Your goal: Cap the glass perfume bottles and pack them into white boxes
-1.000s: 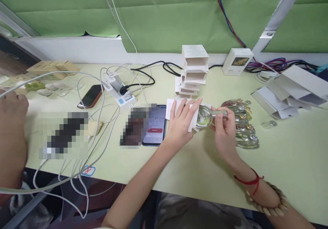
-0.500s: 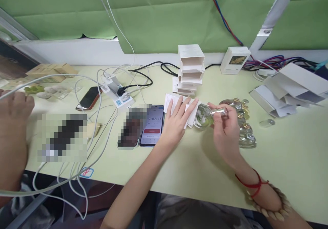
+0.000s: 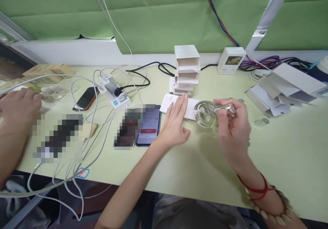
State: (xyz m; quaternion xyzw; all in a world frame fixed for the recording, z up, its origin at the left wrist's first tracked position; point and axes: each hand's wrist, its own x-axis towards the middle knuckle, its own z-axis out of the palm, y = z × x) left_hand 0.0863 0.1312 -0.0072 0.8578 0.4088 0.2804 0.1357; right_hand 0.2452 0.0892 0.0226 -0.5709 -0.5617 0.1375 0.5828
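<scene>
My right hand (image 3: 234, 130) grips a clear glass perfume bottle (image 3: 206, 114) by its silver neck or cap, keeping it tilted with its round base towards the left. White folded card or a flattened carton (image 3: 167, 102) lies on the table, printed with small text. On it rests my left hand (image 3: 174, 123), fingers stretched flat and thumb held out to the side. The bottle's base overlaps the card's right end. Behind my right hand, more glass bottles are almost wholly hidden. A small cap (image 3: 261, 122) lies to the right.
A stack of open white boxes (image 3: 188, 53) stands behind the card, with more open boxes (image 3: 276, 85) at right. A closed white box (image 3: 230, 61) stands at the back. Phones (image 3: 148, 130), a power strip (image 3: 119, 99) and looping cables fill the left, near another person's hand (image 3: 22, 102).
My right hand has shifted right and the bottle's base now sits over the card's end. My left thumb has moved out from the card. The other person's hand has moved right.
</scene>
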